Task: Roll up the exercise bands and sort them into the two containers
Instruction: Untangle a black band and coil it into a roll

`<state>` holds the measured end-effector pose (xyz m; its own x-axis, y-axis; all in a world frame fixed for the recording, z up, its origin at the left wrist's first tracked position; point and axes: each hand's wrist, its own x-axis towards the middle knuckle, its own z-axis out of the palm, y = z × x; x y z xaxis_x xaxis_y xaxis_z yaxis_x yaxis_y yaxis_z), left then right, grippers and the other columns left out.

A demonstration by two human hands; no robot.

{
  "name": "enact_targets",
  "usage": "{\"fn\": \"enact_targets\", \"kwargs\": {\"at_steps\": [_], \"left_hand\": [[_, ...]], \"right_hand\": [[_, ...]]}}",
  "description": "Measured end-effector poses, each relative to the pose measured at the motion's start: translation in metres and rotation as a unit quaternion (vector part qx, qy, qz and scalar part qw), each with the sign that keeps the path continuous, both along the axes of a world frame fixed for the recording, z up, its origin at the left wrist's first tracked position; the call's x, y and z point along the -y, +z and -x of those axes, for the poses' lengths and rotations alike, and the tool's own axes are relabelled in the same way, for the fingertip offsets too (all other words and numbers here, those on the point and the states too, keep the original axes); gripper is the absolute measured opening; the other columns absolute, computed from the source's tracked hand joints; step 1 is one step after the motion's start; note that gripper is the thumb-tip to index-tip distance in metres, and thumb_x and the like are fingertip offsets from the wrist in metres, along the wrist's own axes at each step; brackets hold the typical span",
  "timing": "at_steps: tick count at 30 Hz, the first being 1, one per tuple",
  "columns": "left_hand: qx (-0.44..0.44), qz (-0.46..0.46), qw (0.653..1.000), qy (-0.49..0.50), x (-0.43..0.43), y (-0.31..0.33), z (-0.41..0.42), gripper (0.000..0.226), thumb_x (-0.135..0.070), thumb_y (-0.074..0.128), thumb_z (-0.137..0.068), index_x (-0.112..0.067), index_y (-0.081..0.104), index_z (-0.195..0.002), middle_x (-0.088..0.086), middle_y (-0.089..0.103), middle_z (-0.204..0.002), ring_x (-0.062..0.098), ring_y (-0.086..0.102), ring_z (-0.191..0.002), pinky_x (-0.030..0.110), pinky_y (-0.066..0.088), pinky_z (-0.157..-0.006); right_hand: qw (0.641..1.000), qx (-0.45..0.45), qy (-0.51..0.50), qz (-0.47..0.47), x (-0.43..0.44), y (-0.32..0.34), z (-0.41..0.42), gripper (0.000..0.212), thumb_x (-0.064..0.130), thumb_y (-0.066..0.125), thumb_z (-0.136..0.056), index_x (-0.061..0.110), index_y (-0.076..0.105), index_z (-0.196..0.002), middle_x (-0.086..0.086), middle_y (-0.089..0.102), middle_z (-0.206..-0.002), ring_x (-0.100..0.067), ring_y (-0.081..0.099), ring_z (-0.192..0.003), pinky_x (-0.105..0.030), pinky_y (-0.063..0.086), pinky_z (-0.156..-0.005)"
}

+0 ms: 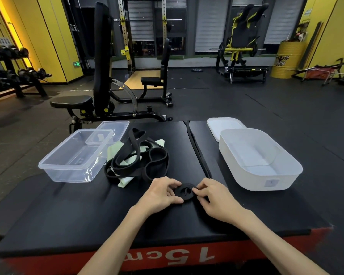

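Fingers (172, 184) of both hands pinch a rolled black band (185, 193).

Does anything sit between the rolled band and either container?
Nothing tall. The left hand and right hand grip the rolled black band. The white container and clear container stand open. A loose band pile lies toward the clear one, and a flat black strap toward the white one; both low.
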<state>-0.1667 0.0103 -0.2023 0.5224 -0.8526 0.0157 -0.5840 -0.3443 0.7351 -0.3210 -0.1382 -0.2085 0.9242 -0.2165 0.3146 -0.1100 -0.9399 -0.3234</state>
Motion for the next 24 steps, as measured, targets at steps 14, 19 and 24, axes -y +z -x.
{"fn": "enact_targets", "kwargs": {"at_steps": [14,19,24], "left_hand": [[0.056,0.021,0.997,-0.057,0.009,-0.012,-0.001,0.064,-0.037,0.081,-0.069,-0.042,0.054,-0.126,-0.013,0.059,-0.114,0.0,0.046,-0.094,0.012,0.037,-0.088],[0.093,0.062,0.993,-0.035,0.007,-0.015,0.01,0.06,-0.044,0.079,-0.07,-0.032,0.057,-0.124,-0.014,0.054,-0.103,-0.008,0.039,-0.09,0.011,0.034,-0.086],[0.114,0.045,0.992,0.003,0.005,-0.021,0.013,0.066,-0.058,0.071,-0.069,-0.035,0.054,-0.129,-0.017,0.051,-0.105,0.001,0.041,-0.102,0.024,0.04,-0.095]], "right_hand": [[0.999,-0.004,0.031,-0.007,0.015,-0.004,-0.001,0.035,0.005,0.056,-0.088,0.022,0.068,-0.115,0.002,0.06,-0.094,-0.015,0.058,-0.088,-0.022,0.045,-0.075],[1.0,0.011,0.0,-0.014,0.018,-0.004,-0.003,0.026,0.014,0.061,-0.087,0.019,0.067,-0.112,0.004,0.063,-0.092,-0.016,0.061,-0.088,-0.022,0.044,-0.076],[0.999,0.02,-0.008,0.025,0.023,-0.005,0.003,0.028,0.021,0.059,-0.09,0.025,0.068,-0.116,0.005,0.056,-0.092,-0.014,0.053,-0.085,-0.026,0.046,-0.074]]}}
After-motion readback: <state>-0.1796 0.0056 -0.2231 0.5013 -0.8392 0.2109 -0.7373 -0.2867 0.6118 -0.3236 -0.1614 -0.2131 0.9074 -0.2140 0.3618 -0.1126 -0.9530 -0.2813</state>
